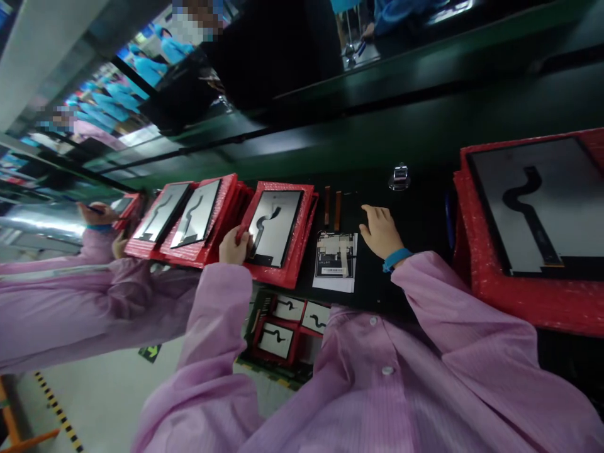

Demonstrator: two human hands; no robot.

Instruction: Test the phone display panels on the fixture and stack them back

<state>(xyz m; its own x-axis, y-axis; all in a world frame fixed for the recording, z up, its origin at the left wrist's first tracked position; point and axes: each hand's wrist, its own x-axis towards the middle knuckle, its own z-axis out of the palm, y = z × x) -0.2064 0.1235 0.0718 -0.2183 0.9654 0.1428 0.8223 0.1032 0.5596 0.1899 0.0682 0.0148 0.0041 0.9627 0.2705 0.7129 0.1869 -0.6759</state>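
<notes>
My left hand (234, 246) is closed on the lower left edge of a display panel (278, 217), with the thumb on top. This panel has a silvery back and a curved black ribbon cable, and lies on a stack of red bubble-wrap sleeves (291, 274). Over the dark bench, my right hand (381, 231) holds nothing, its fingers apart. A blue wrist band (396, 259) circles that wrist. Between my hands lies a taped circuit assembly (335, 255) on a white sheet, with two orange-brown flex strips (338, 211) just behind it.
More panels on red sleeves lie left (197, 214) and right (528, 207). A metal dispenser-like piece (399, 177) sits behind my right hand. Below the bench edge, a bin (257, 358) holds several panels. At left, a co-worker's sleeve (94, 296) reaches the bench.
</notes>
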